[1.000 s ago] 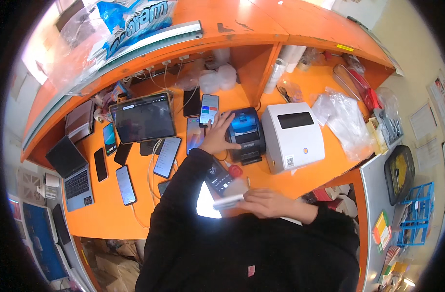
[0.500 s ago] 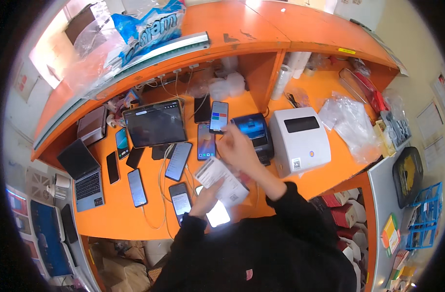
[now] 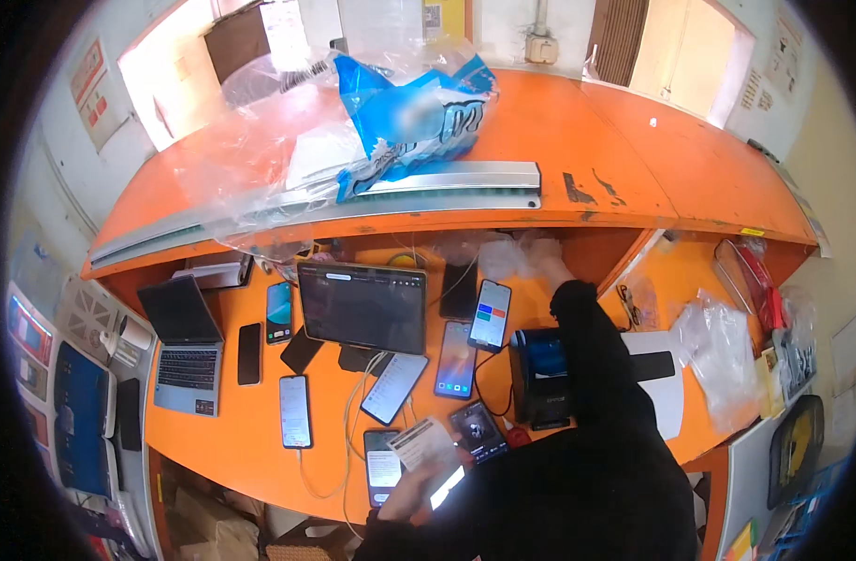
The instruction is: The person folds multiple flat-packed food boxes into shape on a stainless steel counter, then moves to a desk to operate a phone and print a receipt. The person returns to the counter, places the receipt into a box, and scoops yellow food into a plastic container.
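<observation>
Low at the desk's front, my left hand grips a white printed paper label. Lit phones lie close around it: one with a white page beside the hand, one with a dark picture just right of the label. My right arm stretches far across the desk, and my right hand reaches under the raised shelf, next to crumpled white plastic bags. Its fingers are too blurred and hidden to read. A phone with coloured tiles leans over another phone nearby.
A tablet stands mid-desk, an open laptop at the left. Cables and several more phones lie between. My right sleeve crosses a black device and a white label printer. A blue-and-white plastic package lies on the orange shelf.
My right hand has left the phone with coloured tiles and reached farther, under the shelf. My left hand still holds the label. The view has tilted up, showing more of the shelf top.
</observation>
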A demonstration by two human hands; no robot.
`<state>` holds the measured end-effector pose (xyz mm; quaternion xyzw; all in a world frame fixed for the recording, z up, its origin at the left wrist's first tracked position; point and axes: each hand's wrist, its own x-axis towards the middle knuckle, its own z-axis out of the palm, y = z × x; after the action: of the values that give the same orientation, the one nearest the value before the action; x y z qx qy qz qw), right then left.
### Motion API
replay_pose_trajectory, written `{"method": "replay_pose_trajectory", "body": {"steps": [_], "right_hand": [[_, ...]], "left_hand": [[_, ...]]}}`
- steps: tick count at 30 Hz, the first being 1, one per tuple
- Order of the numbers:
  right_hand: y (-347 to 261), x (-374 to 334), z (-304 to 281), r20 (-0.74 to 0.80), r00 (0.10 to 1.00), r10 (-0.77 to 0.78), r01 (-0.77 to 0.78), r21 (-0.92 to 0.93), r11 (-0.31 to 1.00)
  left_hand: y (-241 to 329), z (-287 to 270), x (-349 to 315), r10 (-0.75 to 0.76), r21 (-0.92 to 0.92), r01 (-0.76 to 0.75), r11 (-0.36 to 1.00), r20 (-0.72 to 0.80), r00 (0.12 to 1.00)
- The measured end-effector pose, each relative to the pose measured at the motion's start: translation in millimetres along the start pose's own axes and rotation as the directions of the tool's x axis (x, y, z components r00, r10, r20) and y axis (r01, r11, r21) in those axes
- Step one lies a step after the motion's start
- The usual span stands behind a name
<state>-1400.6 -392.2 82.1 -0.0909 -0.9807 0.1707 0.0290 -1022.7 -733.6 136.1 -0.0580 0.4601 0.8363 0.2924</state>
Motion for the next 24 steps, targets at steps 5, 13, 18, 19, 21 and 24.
{"method": "replay_pose_trajectory", "body": {"steps": [5, 13, 18, 19, 21, 24], "right_hand": [[-23.4, -7.3, -15.5, -0.123, 0.988, -0.089, 0.092, 0.016, 0.996], [20.8, 11.8, -48.5, -0.077, 0.957, -0.281, 0.288, 0.122, 0.950], [-69.8, -97.0, -99.7, 0.666, 0.483, -0.569, 0.027, 0.638, 0.770], [-92.4, -129.2, -107.6, 0.794, 0.350, -0.497, -0.195, 0.580, 0.791], [-111.4, -171.8, -101.2, 0.769, 0.200, -0.607, -0.233, 0.639, 0.733], [-128.6, -190.7, -103.1, 0.760, 0.242, -0.604, -0.159, 0.645, 0.748]], "left_hand": [[-2.4, -3.5, 22.3, 0.072, -0.022, -0.076, 0.997, -0.125, 0.990], [33.7, 22.5, 80.5, 0.110, -0.065, -0.122, 0.990, -0.160, 0.981], [46.0, 42.0, 115.0, 0.484, 0.201, -0.447, 0.872, -0.209, 0.850], [43.1, 40.2, 120.4, 0.585, 0.256, -0.531, 0.807, -0.235, 0.776], [37.7, 32.1, 125.2, 0.617, 0.314, -0.551, 0.773, -0.172, 0.768], [44.9, 30.1, 113.4, 0.564, 0.287, -0.502, 0.816, -0.203, 0.801]]}}
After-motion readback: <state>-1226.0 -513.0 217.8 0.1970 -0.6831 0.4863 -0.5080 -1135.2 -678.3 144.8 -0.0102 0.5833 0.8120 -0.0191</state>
